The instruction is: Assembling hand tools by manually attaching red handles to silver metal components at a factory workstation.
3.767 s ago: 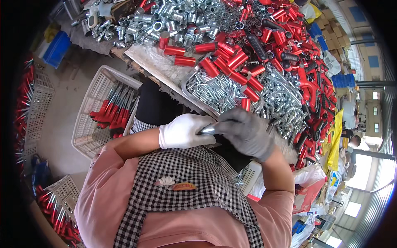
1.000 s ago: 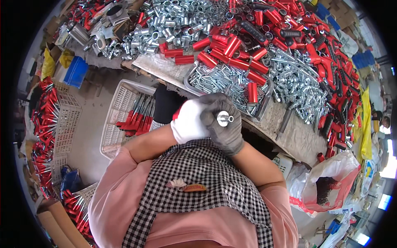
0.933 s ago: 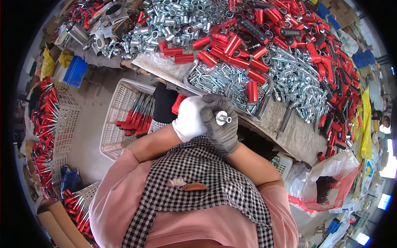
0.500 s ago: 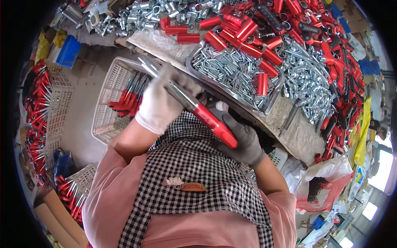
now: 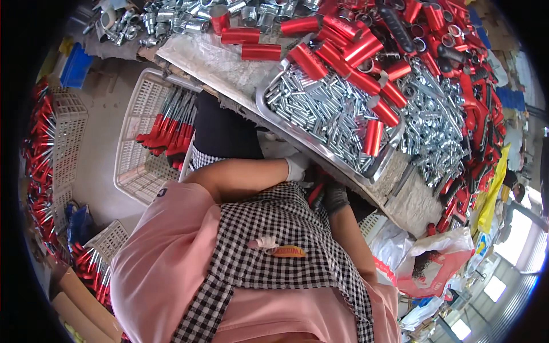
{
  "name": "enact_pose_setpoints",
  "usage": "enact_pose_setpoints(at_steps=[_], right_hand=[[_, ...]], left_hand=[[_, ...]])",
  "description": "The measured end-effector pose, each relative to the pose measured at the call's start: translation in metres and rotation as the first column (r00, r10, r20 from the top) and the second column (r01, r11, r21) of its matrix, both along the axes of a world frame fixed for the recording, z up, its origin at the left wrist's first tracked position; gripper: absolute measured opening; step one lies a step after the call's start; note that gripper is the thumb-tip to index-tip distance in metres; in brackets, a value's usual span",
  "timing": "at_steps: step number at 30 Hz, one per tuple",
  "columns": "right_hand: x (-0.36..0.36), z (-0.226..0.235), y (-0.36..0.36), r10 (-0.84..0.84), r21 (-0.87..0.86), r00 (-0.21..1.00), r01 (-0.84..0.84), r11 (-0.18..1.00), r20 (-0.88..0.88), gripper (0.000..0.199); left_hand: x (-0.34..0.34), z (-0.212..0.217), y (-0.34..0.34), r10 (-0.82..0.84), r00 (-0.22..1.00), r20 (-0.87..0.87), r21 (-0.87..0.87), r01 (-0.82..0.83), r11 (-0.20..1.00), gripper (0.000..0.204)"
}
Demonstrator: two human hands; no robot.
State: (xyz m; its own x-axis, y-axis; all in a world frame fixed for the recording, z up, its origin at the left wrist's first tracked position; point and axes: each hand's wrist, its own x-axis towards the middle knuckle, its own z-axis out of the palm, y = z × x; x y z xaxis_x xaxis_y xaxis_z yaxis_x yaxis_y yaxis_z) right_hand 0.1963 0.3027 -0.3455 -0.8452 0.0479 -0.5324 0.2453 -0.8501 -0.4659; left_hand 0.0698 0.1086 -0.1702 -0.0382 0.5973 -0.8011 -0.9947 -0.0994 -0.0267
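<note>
Both hands (image 5: 298, 166) (image 5: 336, 198) | partly hidden by table (image 5: 213, 62) edge | red piece (image 5: 315, 196) unclear

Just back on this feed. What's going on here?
Someone in a checked apron has both gloved hands low by the workbench's edge. The left hand is partly hidden; a red piece shows beside the right hand, grip unclear. On the bench, a metal tray holds small metal pins. On the left, a pale crate holds red-handled pieces.

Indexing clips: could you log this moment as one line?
left hand: white-gloved, partly hidden | right hand: grey-gloved, beside red piece, grip unclear | tray: metal pins
</note>
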Motion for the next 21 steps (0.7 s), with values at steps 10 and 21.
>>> enact_pose_setpoints(at_steps=[10,21], right_hand=[[-0.008,-0.008,-0.012,0.280,0.058,0.955,-0.286,0.957,0.096,0.054],[0.005,0.014,-0.016,0.434,0.148,0.883,-0.460,0.875,0.180,0.051]], left_hand=[[0.007,-0.071,0.000,0.176,0.984,0.001,0.118,-0.175,0.977,0.051],[0.016,-0.070,0.006,0.207,0.978,-0.037,0.138,-0.200,0.970,0.052]])
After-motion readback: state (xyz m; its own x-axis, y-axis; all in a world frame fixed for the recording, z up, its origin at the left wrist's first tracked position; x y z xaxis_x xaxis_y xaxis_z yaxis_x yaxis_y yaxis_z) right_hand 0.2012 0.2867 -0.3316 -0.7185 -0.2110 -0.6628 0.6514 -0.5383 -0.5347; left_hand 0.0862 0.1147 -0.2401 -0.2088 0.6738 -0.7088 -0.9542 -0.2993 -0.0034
